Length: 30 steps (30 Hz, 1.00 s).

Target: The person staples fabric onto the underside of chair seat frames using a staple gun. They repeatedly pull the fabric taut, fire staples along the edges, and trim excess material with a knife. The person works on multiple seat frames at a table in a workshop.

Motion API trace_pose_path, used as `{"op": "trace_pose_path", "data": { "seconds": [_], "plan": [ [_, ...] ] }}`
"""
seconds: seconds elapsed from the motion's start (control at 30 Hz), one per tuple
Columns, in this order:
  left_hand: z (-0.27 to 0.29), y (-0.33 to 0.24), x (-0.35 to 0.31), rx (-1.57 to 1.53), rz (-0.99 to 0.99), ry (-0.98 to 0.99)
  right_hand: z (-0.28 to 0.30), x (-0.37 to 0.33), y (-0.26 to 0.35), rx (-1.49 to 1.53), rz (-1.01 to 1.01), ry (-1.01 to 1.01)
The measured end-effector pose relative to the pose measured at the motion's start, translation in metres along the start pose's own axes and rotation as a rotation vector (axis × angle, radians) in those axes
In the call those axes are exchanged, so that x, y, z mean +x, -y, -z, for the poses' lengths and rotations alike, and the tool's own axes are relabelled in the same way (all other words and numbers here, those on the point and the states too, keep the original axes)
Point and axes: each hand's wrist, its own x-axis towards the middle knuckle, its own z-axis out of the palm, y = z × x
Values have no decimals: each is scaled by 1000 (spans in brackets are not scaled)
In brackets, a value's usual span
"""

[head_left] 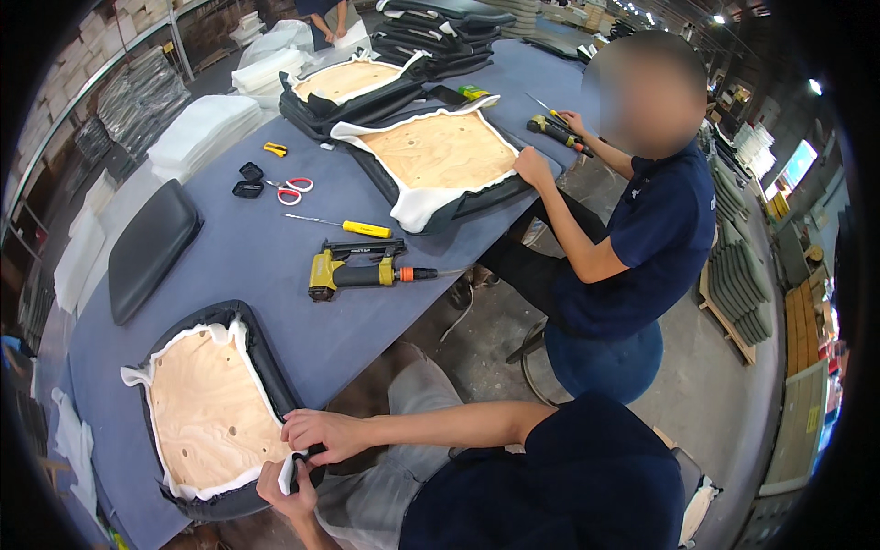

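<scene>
with our left hand we clamp thumb and fingers on the black-and-white fabric edge at the near corner of the seat pad; our right hand touches that corner, but we cannot tell whether its fingers pinch anything. the pad lies wood side up at the edge of our blue table.

Seat partly hidden by right grip; co-worker's head blurred; far person cut off.

You have a blue-grey bench before you, grey floor and a round blue stool rightward, lit ceiling lamps beyond.
</scene>
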Motion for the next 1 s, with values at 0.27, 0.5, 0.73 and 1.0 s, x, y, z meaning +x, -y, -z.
{"op": "trace_pose_path", "data": {
  "seconds": [0.27, 0.5, 0.73, 1.0],
  "plan": [
    [4, 4, -3, -23, 37, 50, 12, 0, 8, 57, -177, 134],
    [-1, 2, -33, -127, 351, -54, 16, -2, 22, 40, -175, 107],
    [17, -57, 5, 103, 53, 209, 32, -7, 51, -54, -198, -38],
    [-5, -49, 64, 115, 104, 200, 71, 32, 86, 53, -198, -281]
  ]
}}
